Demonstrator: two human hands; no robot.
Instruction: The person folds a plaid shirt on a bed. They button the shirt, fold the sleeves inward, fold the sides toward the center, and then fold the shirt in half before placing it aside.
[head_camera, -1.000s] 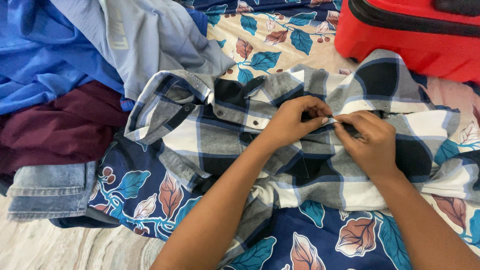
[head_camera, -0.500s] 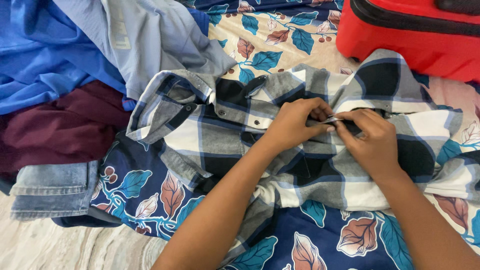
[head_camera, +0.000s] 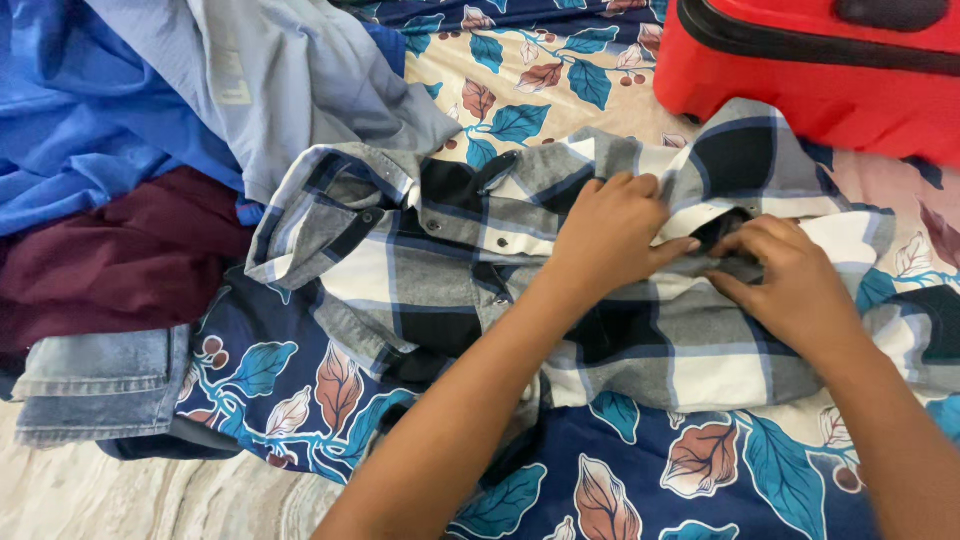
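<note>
— Leaf-printed bedsheet (head_camera: 300, 400), navy and cream, covers the whole surface, doesn't it?

— Yes, with teal and rust leaves on it. Now the fingers: those of the left hand (head_camera: 610, 235) are curled down and pinch a fold of the plaid shirt (head_camera: 440, 270) along its front opening, the thumb stretched out toward the other hand.

— And the right hand (head_camera: 790, 285)?

— Its fingers are bent too, closed on the same strip of cloth just beside the left thumb. The two hands almost touch there. Whether a button sits between the fingertips I cannot tell; the spot is hidden by the fingers.

— Where does the shirt lie?

— Flat on the bedsheet in the middle of the view, collar to the left, its grey, white and navy checks rumpled. A row of small dark snaps runs along the placket, left of the left hand. Both forearms cross the shirt's lower edge.

— What lies around it?

— A red suitcase (head_camera: 820, 70) stands at the top right, touching the shirt's upper edge. At the left lies a heap of clothes: a pale grey-blue garment (head_camera: 300, 80) overlaps the shirt's collar, a bright blue cloth (head_camera: 90, 120) is beside that, a maroon garment (head_camera: 120, 260) below, and folded denim jeans (head_camera: 100, 385) at the lower left corner.
</note>
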